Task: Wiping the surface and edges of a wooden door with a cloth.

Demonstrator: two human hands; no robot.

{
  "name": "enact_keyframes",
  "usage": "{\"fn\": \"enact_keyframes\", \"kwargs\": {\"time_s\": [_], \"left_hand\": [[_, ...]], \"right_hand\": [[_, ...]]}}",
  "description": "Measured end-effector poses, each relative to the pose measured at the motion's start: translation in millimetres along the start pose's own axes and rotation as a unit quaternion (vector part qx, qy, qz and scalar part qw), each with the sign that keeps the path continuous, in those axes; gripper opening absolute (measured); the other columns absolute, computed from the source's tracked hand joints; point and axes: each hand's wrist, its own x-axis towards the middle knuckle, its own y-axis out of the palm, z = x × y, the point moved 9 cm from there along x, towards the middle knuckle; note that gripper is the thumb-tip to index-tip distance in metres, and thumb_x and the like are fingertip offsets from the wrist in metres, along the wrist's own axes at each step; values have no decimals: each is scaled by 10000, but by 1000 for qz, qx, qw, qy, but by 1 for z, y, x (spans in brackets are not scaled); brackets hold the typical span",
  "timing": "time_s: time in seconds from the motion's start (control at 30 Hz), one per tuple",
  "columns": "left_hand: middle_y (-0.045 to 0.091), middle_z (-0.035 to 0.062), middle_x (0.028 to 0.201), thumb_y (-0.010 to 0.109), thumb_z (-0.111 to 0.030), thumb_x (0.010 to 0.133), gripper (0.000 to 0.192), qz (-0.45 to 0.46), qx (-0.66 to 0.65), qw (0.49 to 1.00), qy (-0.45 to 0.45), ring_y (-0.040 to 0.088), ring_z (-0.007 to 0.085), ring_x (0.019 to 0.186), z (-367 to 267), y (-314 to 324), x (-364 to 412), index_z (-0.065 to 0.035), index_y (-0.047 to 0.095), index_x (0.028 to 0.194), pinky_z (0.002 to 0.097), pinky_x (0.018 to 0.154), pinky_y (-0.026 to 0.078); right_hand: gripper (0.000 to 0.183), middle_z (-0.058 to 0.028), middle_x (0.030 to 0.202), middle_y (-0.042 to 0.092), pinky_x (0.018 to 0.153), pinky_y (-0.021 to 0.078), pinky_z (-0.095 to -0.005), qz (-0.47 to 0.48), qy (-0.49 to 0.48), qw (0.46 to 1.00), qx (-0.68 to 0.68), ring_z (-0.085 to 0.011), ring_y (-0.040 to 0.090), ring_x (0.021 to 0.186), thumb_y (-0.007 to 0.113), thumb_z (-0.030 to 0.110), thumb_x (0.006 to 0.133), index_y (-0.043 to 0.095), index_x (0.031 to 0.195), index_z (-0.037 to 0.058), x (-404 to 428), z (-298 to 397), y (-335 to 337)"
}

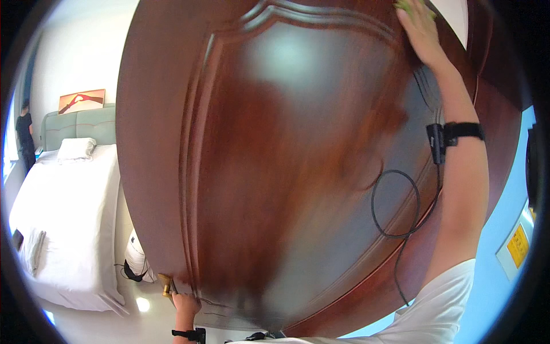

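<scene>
A large, glossy red-brown wooden door (258,172) with moulded panel trim fills most of the view. High at the right, my right hand (421,38) lies flat against the door's upper part. Beneath its fingers a green cloth (414,8) shows, cut off by the top of the view. Down at the lower left, my left hand (187,304) is at the brass-coloured door handle (166,287), with its fingers curled against it. Part of the handle is hidden behind this hand.
A looped black cable (395,236) hangs from the strapped device (437,143) on my right forearm. Left of the door stands a bed (64,206) with white sheets. A white bag (136,253) sits on the floor between them. A person (25,133) stands by the far window.
</scene>
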Motion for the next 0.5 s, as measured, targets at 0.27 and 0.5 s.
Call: {"fn": "enact_keyframes", "kwargs": {"time_s": [0.27, 0.5], "left_hand": [[728, 79, 1083, 534, -403, 871, 411, -26, 9, 1000, 13, 649, 231, 1111, -21, -44, 7, -132, 741, 1101, 529, 1080, 323], [730, 76, 1082, 514, -417, 868, 407, -15, 14, 1000, 10, 666, 218, 1082, -27, -62, 0, -161, 753, 1076, 542, 1049, 347]], "right_hand": [[746, -86, 1641, 65, 1219, 67, -387, 56, 284, 955, 58, -233, 39, 1512, 237, 590, 1013, 136, 1566, 99, -174, -227, 33], [694, -130, 1606, 220, 1184, 170, -473, -40, 219, 974, -37, -332, 216, 1473, 267, 572, 988, 291, 1534, 143, -104, -160, 28]]}}
